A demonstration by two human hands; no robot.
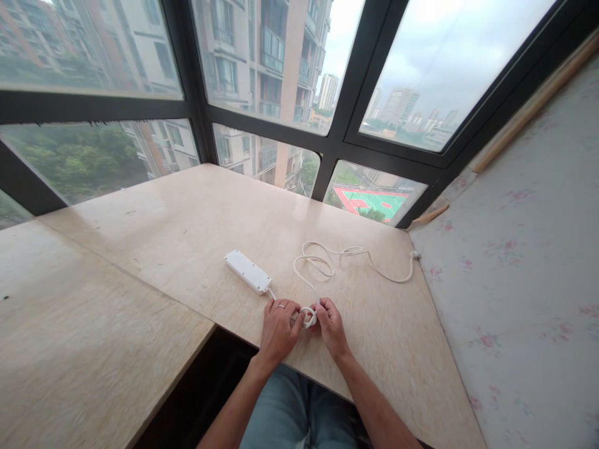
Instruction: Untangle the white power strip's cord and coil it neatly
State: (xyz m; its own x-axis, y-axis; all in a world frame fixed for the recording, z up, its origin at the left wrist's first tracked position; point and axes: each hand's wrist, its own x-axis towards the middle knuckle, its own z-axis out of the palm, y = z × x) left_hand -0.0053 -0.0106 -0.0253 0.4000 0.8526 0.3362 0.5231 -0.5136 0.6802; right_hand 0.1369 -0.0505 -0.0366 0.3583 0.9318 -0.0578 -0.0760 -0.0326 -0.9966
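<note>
Floral wallpaper (519, 299), dark window frame (333, 147)

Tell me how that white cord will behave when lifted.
The cord is likely floppy: it lies in loose curves across the table. Lifting might drag the white strip, since a cord leaves its end toward the left hand. Loops held by the right hand could loosen if released.

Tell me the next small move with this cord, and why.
Probably have the right hand ease the cord through the loops while the left hand steadies them: the loops overlap between the hands, and much cord lies loose on the tabletop.
</note>
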